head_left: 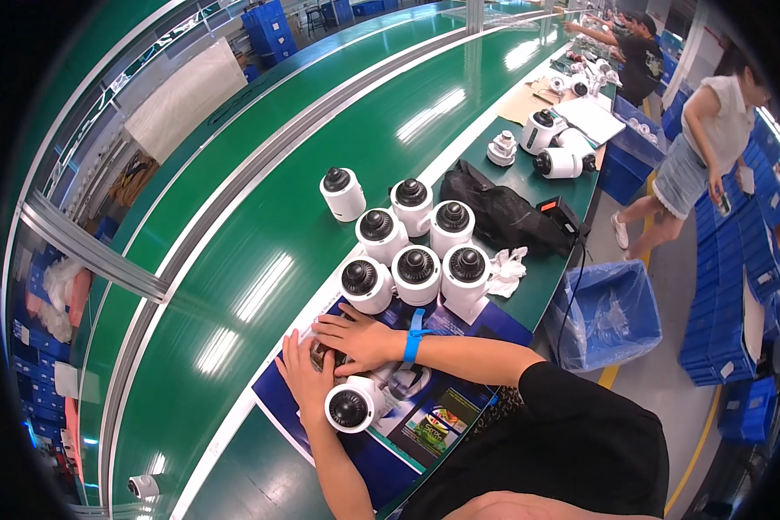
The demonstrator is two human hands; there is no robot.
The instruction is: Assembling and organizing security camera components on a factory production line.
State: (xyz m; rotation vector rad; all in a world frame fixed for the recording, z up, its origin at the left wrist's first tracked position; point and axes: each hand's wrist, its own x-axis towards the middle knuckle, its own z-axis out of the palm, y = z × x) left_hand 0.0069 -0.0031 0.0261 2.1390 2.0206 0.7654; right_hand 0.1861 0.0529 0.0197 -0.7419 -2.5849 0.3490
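My left hand (303,373) and my right hand (360,340) meet over the blue printed mat (286,416). Between them is a dark round part (323,355), mostly covered by my fingers, which curve around it from both sides; what it belongs to is hidden. A blue band circles my right wrist. Beside my left wrist a white camera-like unit with a black ribbed dome (350,407) rests tilted on the mat. Just beyond my hands stand several similar white units (418,276), domes upward, grouped close together.
One more white unit (344,196) stands on the green conveyor belt (260,251). Right of the group lie a black bag (503,208) and crumpled white paper (507,271). A lined blue bin (611,316) is on the floor at right. A person (689,147) walks behind it; another (637,56) works farther along.
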